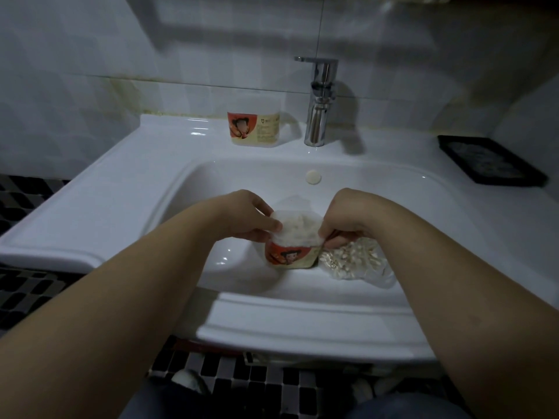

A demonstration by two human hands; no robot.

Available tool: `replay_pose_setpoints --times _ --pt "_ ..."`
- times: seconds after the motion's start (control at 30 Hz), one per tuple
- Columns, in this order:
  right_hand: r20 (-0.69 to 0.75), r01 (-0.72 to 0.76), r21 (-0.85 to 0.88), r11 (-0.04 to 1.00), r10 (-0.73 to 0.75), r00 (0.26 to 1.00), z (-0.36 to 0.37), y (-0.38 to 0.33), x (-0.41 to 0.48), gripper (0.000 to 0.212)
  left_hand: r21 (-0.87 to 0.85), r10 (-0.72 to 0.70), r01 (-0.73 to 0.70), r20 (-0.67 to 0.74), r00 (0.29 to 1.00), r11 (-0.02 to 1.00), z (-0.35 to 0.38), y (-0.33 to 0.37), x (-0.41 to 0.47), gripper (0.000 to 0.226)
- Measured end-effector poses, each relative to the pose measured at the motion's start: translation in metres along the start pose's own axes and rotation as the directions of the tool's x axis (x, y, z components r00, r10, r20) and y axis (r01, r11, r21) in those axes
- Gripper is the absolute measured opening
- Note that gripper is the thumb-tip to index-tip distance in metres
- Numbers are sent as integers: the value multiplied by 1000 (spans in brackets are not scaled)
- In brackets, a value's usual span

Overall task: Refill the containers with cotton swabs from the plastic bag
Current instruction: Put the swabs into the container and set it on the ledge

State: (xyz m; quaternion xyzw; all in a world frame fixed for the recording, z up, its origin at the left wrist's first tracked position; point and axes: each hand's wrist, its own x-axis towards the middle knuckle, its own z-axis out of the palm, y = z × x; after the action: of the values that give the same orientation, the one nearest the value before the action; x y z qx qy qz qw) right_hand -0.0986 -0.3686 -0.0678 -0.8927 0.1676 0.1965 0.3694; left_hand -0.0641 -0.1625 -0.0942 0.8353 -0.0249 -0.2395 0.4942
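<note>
Our left hand (254, 219) grips the brimming red-labelled plastic tub (287, 257); our right hand (344, 219) pinches white cotton swabs (298, 229), and overfilling risks spills.

Dim, with a cold blue-grey cast and fine grain. Lit from the upper left, judging by the faucet (320, 101) shadow thrown rightward across wall and sink (121, 182). Broad bar-shaped shadows high on the wall tiles (90, 40). Small glare spots on the glazed rim and in the basin. Bowed at the edges by the wide lens. Soft and murky along the bottom, around the forearms (121, 297).
</note>
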Motion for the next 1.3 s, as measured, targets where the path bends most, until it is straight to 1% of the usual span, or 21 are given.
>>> replay_pose_setpoints --times 0.07,0.13,0.23,0.3,0.33,0.4,0.47,0.5,0.57,0.63,0.7,0.77,0.87,0.9,0.97,1.03,1.3 --pt "-5 -5 5 1000 5 1000 1 -1 1 16 73 27 -26 -3 1000 997 0 -1 2 32" --pt "-14 0 6 1000 0 1000 3 -1 2 15 161 51 -52 9 999 986 1 0 2 39" --pt "-18 12 11 1000 -12 1000 3 -2 5 16 232 60 -84 110 992 969 2 0 2 66" --pt "-12 20 30 999 -20 1000 3 0 7 21 362 94 -148 162 982 920 3 -2 1 82" --pt "0 31 35 999 -31 1000 4 0 8 23 442 122 -185 167 978 878 2 -2 3 85" --pt "12 65 26 998 -65 998 4 0 8 24 562 192 -236 138 972 792 -2 -2 5 84" --pt "-30 117 86 989 -115 993 2 0 9 24 584 262 -260 84 962 769 -9 -2 7 78" --pt "-62 140 144 980 -132 989 -1 0 10 22 561 293 -274 57 954 781 -13 0 6 76" --pt "-113 193 260 946 -169 979 -6 -2 10 8 465 354 -313 -1 935 828 -16 3 4 74" --pt "-152 234 382 894 -189 970 -10 -4 8 10 335 412 -368 -67 909 867 -16 5 0 74" --pt "-153 250 453 856 -202 967 -14 -8 3 16 160 452 -432 -117 884 887 -15 8 -3 74" --pt "-115 255 539 803 -229 967 -16 -11 -5 18 -18 478 -484 -133 868 875 -13 11 -6 73" --pt "-83 244 710 660 -265 961 -17 -16 -13 28 -223 501 -522 -148 853 823 -13 18 -9 68" --pt "-86 244 741 625 -272 959 -16 -17 -13 31 -279 492 -515 -153 857 810 -13 20 -10 66" --pt "-111 254 766 591 -267 957 -13 -18 -14 32 -387 449 -469 -147 882 794 -13 24 -11 59" --pt "-129 261 768 585 -258 958 -10 -19 -12 30 -454 412 -425 -133 902 784 -14 25 -12 52" --pt "-143 272 753 599 -255 956 -6 -22 -7 21 -522 368 -377 -125 921 766 -20 26 -11 48"
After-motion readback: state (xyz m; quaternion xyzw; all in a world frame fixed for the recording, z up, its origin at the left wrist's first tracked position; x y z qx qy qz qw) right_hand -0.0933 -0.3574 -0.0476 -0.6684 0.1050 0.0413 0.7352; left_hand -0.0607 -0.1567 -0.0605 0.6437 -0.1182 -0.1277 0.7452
